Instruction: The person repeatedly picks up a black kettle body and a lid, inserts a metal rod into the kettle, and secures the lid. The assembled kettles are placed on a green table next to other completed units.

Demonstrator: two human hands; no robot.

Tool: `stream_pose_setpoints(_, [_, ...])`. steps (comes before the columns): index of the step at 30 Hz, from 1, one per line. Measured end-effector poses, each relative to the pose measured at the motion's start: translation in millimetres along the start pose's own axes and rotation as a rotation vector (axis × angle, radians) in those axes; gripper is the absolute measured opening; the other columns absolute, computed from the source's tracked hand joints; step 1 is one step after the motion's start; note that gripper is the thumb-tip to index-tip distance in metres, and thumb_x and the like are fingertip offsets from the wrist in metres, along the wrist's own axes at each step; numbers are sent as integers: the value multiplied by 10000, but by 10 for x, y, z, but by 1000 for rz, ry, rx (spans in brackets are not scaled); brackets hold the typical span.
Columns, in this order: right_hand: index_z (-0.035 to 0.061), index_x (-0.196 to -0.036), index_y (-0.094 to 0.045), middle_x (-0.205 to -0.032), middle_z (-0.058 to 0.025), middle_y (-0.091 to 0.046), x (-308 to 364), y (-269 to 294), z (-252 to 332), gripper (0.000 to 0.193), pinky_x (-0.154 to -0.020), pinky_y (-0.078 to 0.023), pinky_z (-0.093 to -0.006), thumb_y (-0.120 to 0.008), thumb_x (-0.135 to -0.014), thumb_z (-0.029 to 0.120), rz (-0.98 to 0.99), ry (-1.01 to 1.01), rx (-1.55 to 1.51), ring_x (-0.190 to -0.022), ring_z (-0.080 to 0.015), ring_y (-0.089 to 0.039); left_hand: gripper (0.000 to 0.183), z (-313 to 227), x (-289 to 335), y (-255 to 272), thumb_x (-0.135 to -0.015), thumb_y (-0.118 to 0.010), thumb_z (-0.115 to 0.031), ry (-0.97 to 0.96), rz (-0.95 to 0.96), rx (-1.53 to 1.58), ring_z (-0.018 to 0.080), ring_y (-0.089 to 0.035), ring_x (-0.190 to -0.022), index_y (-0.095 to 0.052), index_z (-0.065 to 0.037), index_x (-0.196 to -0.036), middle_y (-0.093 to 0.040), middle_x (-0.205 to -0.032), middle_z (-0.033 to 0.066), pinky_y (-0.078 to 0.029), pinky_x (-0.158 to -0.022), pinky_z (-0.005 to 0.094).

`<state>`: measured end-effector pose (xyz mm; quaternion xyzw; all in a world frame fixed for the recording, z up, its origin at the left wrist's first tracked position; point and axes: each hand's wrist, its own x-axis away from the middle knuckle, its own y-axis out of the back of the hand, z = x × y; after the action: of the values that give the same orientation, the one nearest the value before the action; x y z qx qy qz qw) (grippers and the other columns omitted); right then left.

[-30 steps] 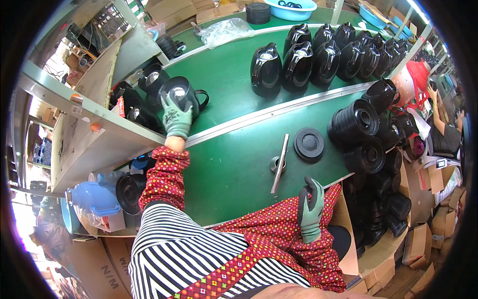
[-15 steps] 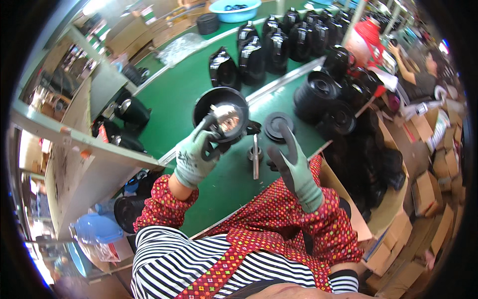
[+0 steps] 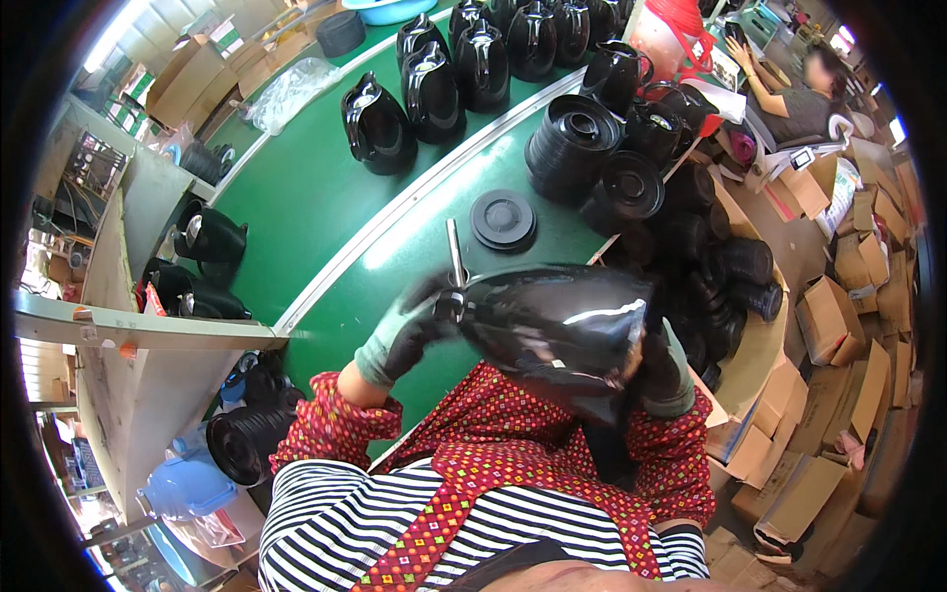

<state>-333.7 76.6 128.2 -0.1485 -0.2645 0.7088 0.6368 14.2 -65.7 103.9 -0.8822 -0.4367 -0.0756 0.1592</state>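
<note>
A glossy black jug (image 3: 557, 331) lies sideways in front of my body, its wide end toward the right. My right hand (image 3: 669, 367), in a grey-green glove with dark fingers, holds that wide end, partly hidden behind it. At the jug's other end, my gloved left hand (image 3: 419, 331) is closed round the collar of a metal rod tool (image 3: 455, 247); its fingers are slightly blurred. The rod sticks up past the hand, and the jug covers its lower part. Just beyond, a round black lid (image 3: 503, 219) rests on the green bench (image 3: 335, 286).
Several black jugs (image 3: 432, 94) stand along the far side of the bench, behind a pale metal strip. Stacked black lids (image 3: 572, 148) are at the right, beside a cardboard box (image 3: 779, 326) of black parts. Another person (image 3: 789, 104) sits at the far right.
The jug, earlier in my left hand with its round opening facing up, now lies sideways nearer my body. My right hand has gone from empty to holding its wide end. My left hand has reached the tool.
</note>
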Motion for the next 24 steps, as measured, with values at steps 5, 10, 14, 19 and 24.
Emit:
stream_pose_setpoints(5, [-64,-1497,-527,-1414,-158,-660,-429,-306,209,860,-1135,-470,-402,-883,-830,345,233,-202,41,-1298,-250,-626,625,705,-48,-92,-1040,-674,-177,181,555,594,256,-585,-1393,-433,15,-1585,-525,-1582,194,-487,-1176,403])
stream_pose_setpoints(10, [-43,-1529,-522,-1431,-113,-655,-1220,-531,20,683,-1131,-463,-363,-739,-1003,335,477,-196,336,-1284,-195,-609,580,785,-185,-103,-1072,-615,-92,-21,369,519,221,-566,-1394,-405,-2,-1605,-522,-1586,171,-475,-1185,404])
stream_pose_setpoints(14, [139,-1510,-592,-1538,-282,-510,-2153,-175,-546,702,-1128,-460,-480,-726,-947,536,-56,136,1429,-1389,-405,-546,530,256,128,119,-1105,-569,-189,-28,93,158,267,-567,-1399,-436,13,-1576,-501,-1582,212,-467,-1196,432])
stream_pose_setpoints(19, [398,-1650,-346,-1667,-312,-290,-2797,153,-1146,995,-1238,-218,-637,-810,-801,629,-68,-3,2031,-1514,-545,-277,556,497,83,449,-1096,-588,-176,7,93,447,262,-565,-1401,-414,14,-1589,-494,-1591,208,-475,-1190,429])
stream_pose_setpoints(24, [386,-1642,-370,-1627,-326,-312,-2698,210,-1126,991,-1203,-258,-654,-833,-791,597,-96,-60,1980,-1465,-549,-318,586,591,99,558,-1086,-606,-162,47,155,707,258,-564,-1403,-392,15,-1602,-487,-1599,204,-483,-1183,426])
